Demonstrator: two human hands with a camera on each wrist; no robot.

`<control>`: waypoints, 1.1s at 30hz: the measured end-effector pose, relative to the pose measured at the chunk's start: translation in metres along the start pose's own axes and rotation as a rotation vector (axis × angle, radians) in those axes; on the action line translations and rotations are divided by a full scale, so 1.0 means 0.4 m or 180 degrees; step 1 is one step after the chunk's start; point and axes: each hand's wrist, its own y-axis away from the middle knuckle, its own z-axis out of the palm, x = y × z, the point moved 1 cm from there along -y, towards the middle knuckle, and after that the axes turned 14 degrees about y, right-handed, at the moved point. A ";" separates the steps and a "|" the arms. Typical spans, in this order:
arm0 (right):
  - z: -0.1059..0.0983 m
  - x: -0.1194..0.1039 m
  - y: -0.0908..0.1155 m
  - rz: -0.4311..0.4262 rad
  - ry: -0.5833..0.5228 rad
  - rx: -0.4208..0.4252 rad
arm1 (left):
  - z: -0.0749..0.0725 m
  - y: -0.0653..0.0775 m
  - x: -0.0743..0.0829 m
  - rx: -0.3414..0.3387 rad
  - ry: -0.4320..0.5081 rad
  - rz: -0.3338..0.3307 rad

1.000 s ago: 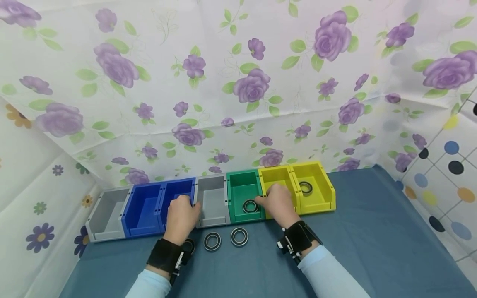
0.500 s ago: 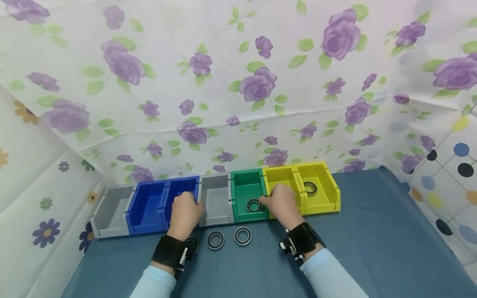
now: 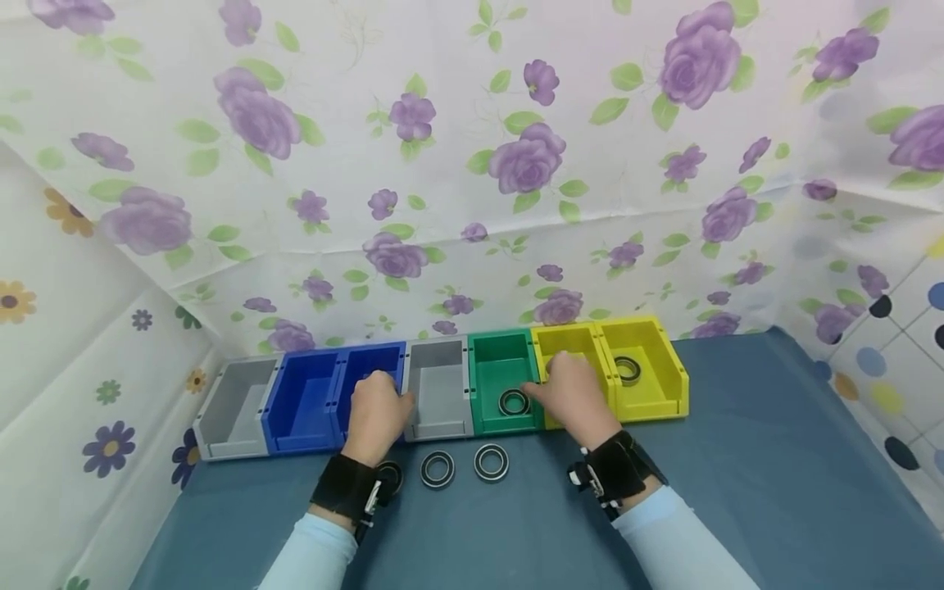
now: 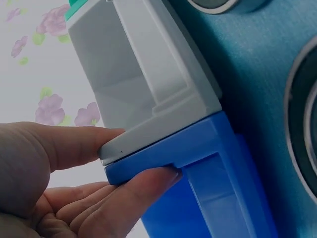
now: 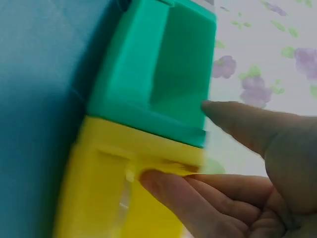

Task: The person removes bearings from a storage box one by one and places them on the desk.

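My left hand [image 3: 378,416] pinches the adjoining walls of a blue bin [image 4: 198,163] and a grey bin [image 4: 163,74]. In the left wrist view its thumb lies on the grey side and a finger on the blue side. My right hand [image 3: 574,392] straddles the join between a green bin [image 5: 129,74] and a yellow bin [image 5: 94,193]. Its straight thumb stands apart from that join, over the green bin, while a finger reaches into the yellow one. One bearing [image 3: 514,412] lies in the green bin, beside the right thumb.
Several bins stand in a row against the flowered backdrop [image 3: 457,164]. The end yellow bin [image 3: 656,385] holds another bearing [image 3: 636,374]. Two bearings lie on the blue cloth [image 3: 531,524] in front, and a third bearing [image 3: 397,478] is partly behind the left wrist strap.
The head view has shifted, so the scene sits slightly farther right. Both hands stay at the same bin joins. The right thumb looks slightly farther from the green bin's wall.
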 end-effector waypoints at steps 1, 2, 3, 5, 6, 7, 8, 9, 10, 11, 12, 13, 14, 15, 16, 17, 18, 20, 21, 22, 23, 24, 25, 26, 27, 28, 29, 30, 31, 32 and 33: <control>-0.006 -0.009 0.002 -0.0062 0.0079 0.0077 | 0.000 0.002 0.000 0.0013 -0.0001 0.0018; -0.013 -0.021 0.005 -0.0142 0.0136 0.0154 | 0.000 0.004 -0.001 0.0035 -0.0005 0.0036; -0.016 -0.034 0.008 -0.0224 0.0155 0.0203 | -0.001 0.006 -0.002 0.0054 -0.0011 0.0050; -0.021 -0.064 0.017 -0.0389 0.0202 0.0220 | -0.002 0.010 -0.006 0.0102 -0.0019 0.0073; -0.020 -0.079 0.021 -0.0486 0.0220 0.0184 | -0.003 0.011 -0.008 0.0121 -0.0027 0.0084; -0.017 -0.093 0.026 -0.0581 0.0234 0.0135 | -0.004 0.012 -0.010 0.0138 -0.0043 0.0089; -0.014 -0.107 0.030 -0.0667 0.0294 0.0101 | -0.005 0.013 -0.011 0.0130 -0.0041 0.0069; -0.009 -0.119 0.034 -0.0742 0.0354 0.0057 | -0.006 0.013 -0.011 0.0120 -0.0044 0.0061; -0.005 -0.130 0.038 -0.0812 0.0447 0.0035 | -0.006 0.013 -0.012 0.0110 -0.0048 0.0053; -0.001 -0.139 0.040 -0.0877 0.0508 -0.0006 | -0.007 0.013 -0.012 0.0098 -0.0051 0.0039; 0.004 -0.148 0.041 -0.0931 0.0578 -0.0023 | -0.007 0.012 -0.012 0.0086 -0.0054 0.0026; 0.009 -0.154 0.042 -0.0957 0.0636 -0.0046 | -0.007 0.012 -0.012 0.0078 -0.0059 0.0014; 0.013 -0.160 0.041 -0.0967 0.0684 -0.0069 | -0.007 0.011 -0.012 0.0073 -0.0061 0.0004; 0.018 -0.164 0.040 -0.0970 0.0692 -0.0097 | -0.008 0.011 -0.011 0.0074 -0.0057 0.0001; 0.022 -0.166 0.037 -0.0972 0.0710 -0.0107 | -0.008 0.010 -0.011 0.0072 -0.0055 -0.0009; 0.027 -0.168 0.035 -0.0971 0.0718 -0.0122 | -0.008 0.009 -0.011 0.0074 -0.0051 -0.0007; 0.032 -0.168 0.032 -0.0966 0.0731 -0.0131 | -0.007 0.009 -0.011 0.0071 -0.0046 -0.0001; 0.042 -0.167 0.025 -0.0970 0.0757 -0.0131 | -0.006 0.008 -0.011 0.0068 -0.0030 0.0022; 0.046 -0.166 0.022 -0.0968 0.0772 -0.0134 | -0.006 0.007 -0.011 0.0069 -0.0023 0.0037; 0.051 -0.165 0.018 -0.0969 0.0795 -0.0134 | -0.004 0.006 -0.012 0.0067 -0.0018 0.0041; 0.055 -0.164 0.016 -0.0954 0.0817 -0.0150 | -0.004 0.005 -0.012 0.0068 -0.0010 0.0048; 0.059 -0.163 0.013 -0.0939 0.0841 -0.0168 | -0.003 0.005 -0.012 0.0067 -0.0005 0.0045; 0.062 -0.162 0.011 -0.0927 0.0866 -0.0182 | -0.002 0.004 -0.011 0.0064 -0.0003 0.0038; 0.065 -0.160 0.008 -0.0908 0.0904 -0.0203 | -0.002 0.004 -0.010 0.0055 0.0000 0.0031; 0.067 -0.159 0.006 -0.0887 0.0915 -0.0229 | -0.001 0.003 -0.009 0.0048 -0.0001 0.0018; 0.069 -0.158 0.005 -0.0872 0.0936 -0.0243 | 0.000 0.003 -0.007 0.0043 -0.0002 0.0012; 0.069 -0.156 0.004 -0.0856 0.0944 -0.0262 | 0.000 0.002 -0.006 0.0042 -0.0007 0.0013; 0.069 -0.155 0.003 -0.0847 0.0948 -0.0267 | 0.000 0.002 -0.004 0.0039 -0.0007 0.0013; 0.070 -0.154 0.002 -0.0827 0.0924 -0.0277 | 0.001 0.001 -0.003 0.0029 -0.0003 0.0013; 0.072 -0.153 0.001 -0.0798 0.0908 -0.0285 | 0.001 0.000 -0.003 0.0026 0.0003 0.0026; 0.073 -0.152 0.001 -0.0771 0.0874 -0.0283 | 0.002 0.000 -0.003 0.0027 0.0003 0.0038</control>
